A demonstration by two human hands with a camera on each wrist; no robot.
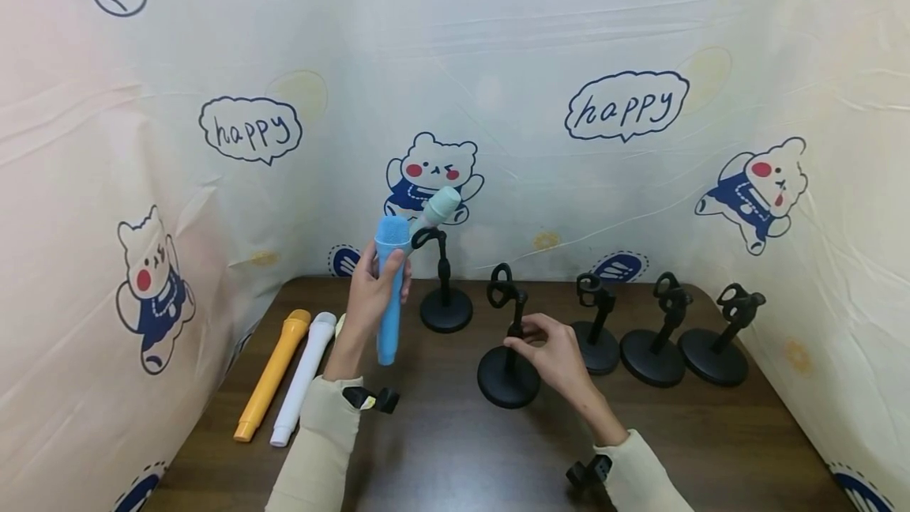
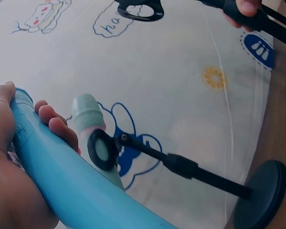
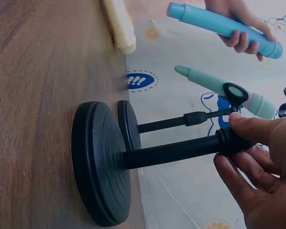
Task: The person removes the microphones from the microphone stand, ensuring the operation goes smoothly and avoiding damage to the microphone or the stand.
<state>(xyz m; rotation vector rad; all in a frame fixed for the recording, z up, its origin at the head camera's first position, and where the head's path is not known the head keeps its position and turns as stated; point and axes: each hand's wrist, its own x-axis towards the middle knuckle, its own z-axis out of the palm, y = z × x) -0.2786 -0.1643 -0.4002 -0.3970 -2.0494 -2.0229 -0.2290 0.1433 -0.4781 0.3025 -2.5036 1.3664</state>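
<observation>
My left hand (image 1: 371, 291) grips a blue microphone (image 1: 389, 330) round its body, head up, held above the table. In the head view it partly overlaps a mint-green microphone (image 1: 439, 208), which leans in the ring clip of a black stand (image 1: 445, 310) at the back. My right hand (image 1: 558, 350) pinches the pole of another black stand (image 1: 508, 378) between thumb and fingers. That stand's clip (image 1: 502, 284) holds nothing. In the right wrist view its round base (image 3: 102, 164) is near the tabletop; whether it touches, I cannot tell.
On the brown table (image 1: 441, 449), an orange microphone (image 1: 273, 374) and a white microphone (image 1: 304, 378) lie at left. A pale yellow one (image 3: 120, 26) is mostly hidden by the left arm. Three black stands (image 1: 654, 358) with vacant clips stand at right. Printed cloth (image 1: 498, 62) surrounds the table.
</observation>
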